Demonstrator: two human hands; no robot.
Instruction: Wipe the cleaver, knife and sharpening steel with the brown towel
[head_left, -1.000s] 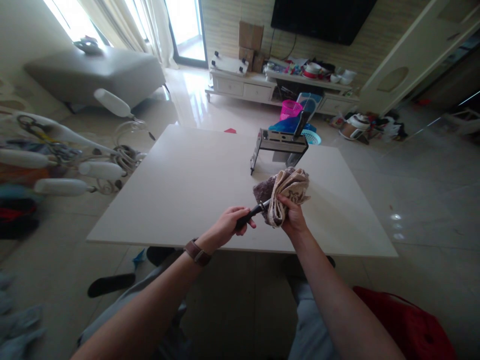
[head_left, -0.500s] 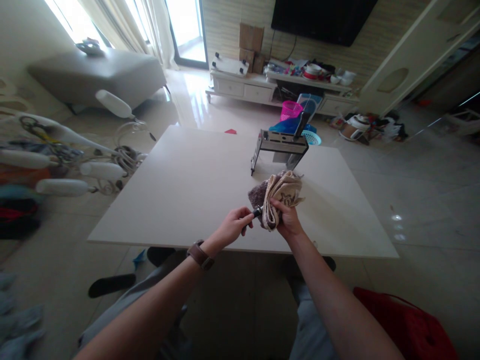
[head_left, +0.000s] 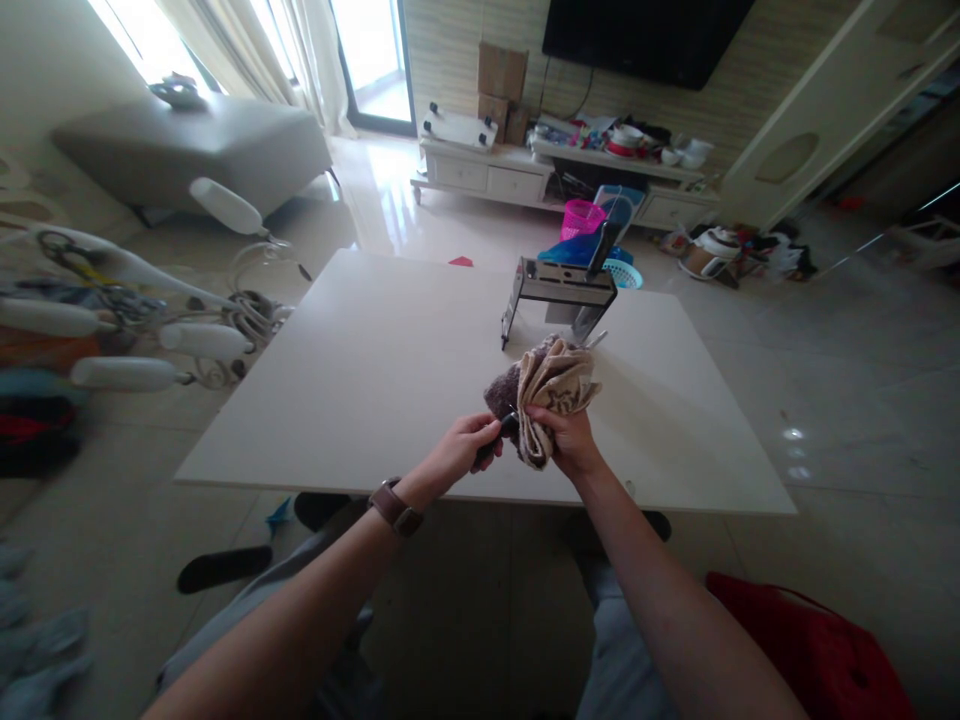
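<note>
My left hand (head_left: pixel 480 445) is closed around the black handle of a knife (head_left: pixel 508 425). A folded towel (head_left: pixel 559 380), beige with a dark pattern and brown on its other side, wraps the knife's blade. A narrow pale tip pokes out past the towel's far edge; the rest of the blade is hidden. My right hand (head_left: pixel 574 440) grips the towel from the right, thumb on top. Both hands are above the near part of the white table (head_left: pixel 360 380). Just beyond the towel stands a knife block (head_left: pixel 566 285) with a black-handled knife (head_left: pixel 602 250) in it.
Left of the table is a white lamp-like fixture (head_left: pixel 202 340) with several arms and cables. Behind the table are a pink basket (head_left: pixel 582 220), a light-blue basket (head_left: pixel 624 274) and a cluttered TV cabinet (head_left: pixel 517 183). A red bag (head_left: pixel 810 640) lies at lower right.
The towel has shifted slightly left and bunched up more around the blade. The blade's tip now shows beyond it. My left hand has moved slightly left with the handle.
</note>
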